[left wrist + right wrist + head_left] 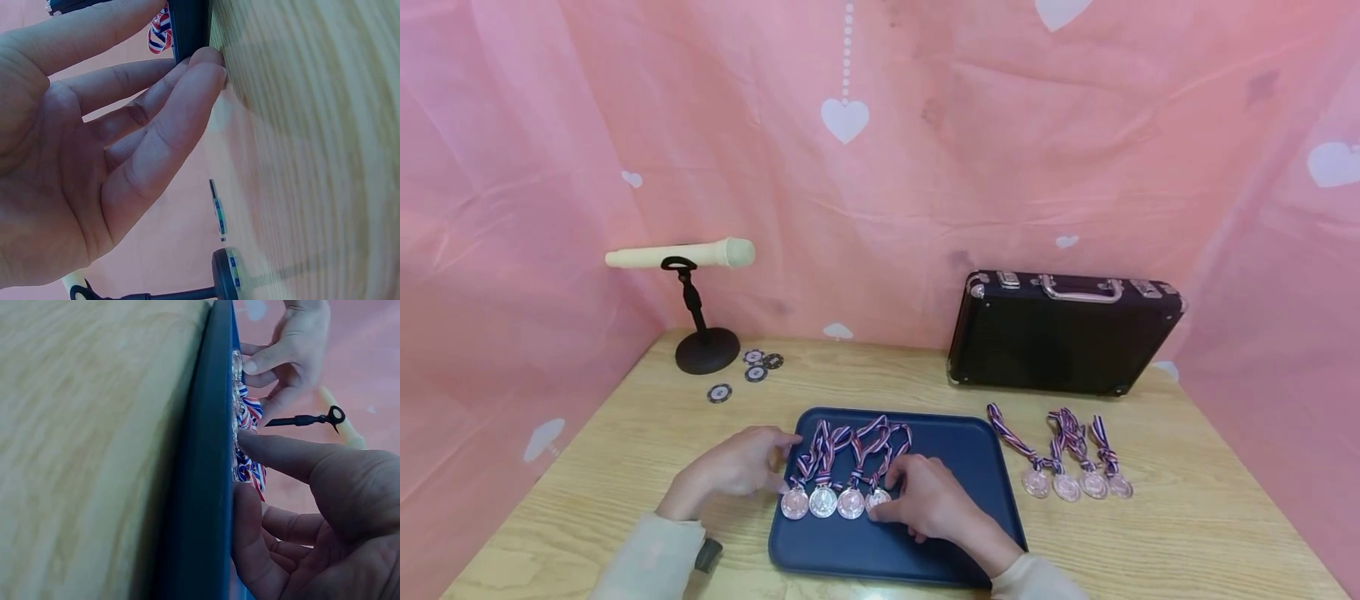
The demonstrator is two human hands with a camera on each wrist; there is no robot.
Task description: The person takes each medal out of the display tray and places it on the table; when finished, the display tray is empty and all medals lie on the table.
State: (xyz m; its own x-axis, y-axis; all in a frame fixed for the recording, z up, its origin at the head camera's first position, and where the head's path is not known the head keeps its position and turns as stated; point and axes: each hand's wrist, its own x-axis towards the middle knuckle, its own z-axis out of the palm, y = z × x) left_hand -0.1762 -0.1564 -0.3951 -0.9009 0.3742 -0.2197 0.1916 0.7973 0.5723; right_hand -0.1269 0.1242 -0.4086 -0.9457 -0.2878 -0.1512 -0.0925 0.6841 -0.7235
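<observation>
On a dark blue tray [947, 450] several medals with red, white and blue striped ribbons lie in a row. My right hand [928, 498] is over the rightmost medal [877, 500] of the row, its thumb and index finger pinching it at the sides. In the right wrist view, that thumb and finger come down beside the ribbon close over the tray. At the tray's left rim, my left hand [748, 460] has its fingers loosely bent, the index fingertip over the rim. Its thumb is right beside the leftmost medal [795, 503].
Right of the tray, more medals [1066, 487] with ribbons lie on the wooden table [1180, 500]. A black case [1060, 342] stands behind them. At the back left are a white microphone [677, 254] on a black stand [707, 350] and several poker chips [756, 373]. Pink cloth [880, 208] hangs behind.
</observation>
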